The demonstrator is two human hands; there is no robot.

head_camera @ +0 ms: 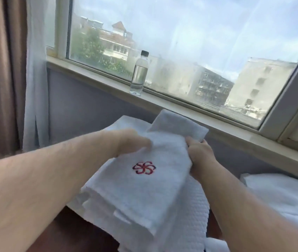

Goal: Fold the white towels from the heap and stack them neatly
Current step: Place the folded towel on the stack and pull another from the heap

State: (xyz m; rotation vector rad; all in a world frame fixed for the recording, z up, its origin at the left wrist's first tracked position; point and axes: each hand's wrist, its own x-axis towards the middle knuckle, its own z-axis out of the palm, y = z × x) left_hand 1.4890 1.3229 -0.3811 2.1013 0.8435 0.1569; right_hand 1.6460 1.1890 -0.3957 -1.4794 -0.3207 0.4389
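The fingers (pixel 193 142) of the right hand (pixel 200 154) are curled round the right edge of a white towel (pixel 144 193). Those of the left hand (pixel 132 142) look closed on its upper left edge, though blur softens that side. The towel hangs between and below the fingers, lifted clear. It is doubled at least once, with layered edges showing at its lower left, and a flap (pixel 178 124) stands up just beyond the fingers.

I judge the task to be somewhere in the middle: this towel is part-folded and not yet laid down. A flat white piece (pixel 124 122) beyond the left fingers may be the start of a stack, but I cannot tell. A waffle-textured cloth (pixel 196 208) lies below the right fingers, and more loose white fabric (pixel 281 199) lies further to their right. That fabric is probably the heap left to fold.

The only mark on the towel is an embroidered emblem (pixel 144 167) below the fingers, a pinwheel of red and dark loops with no letters I can read. On the window sill (pixel 93 75) far beyond the fingers stands a clear bottle (pixel 139 73) with a black cap. No label is legible on it.
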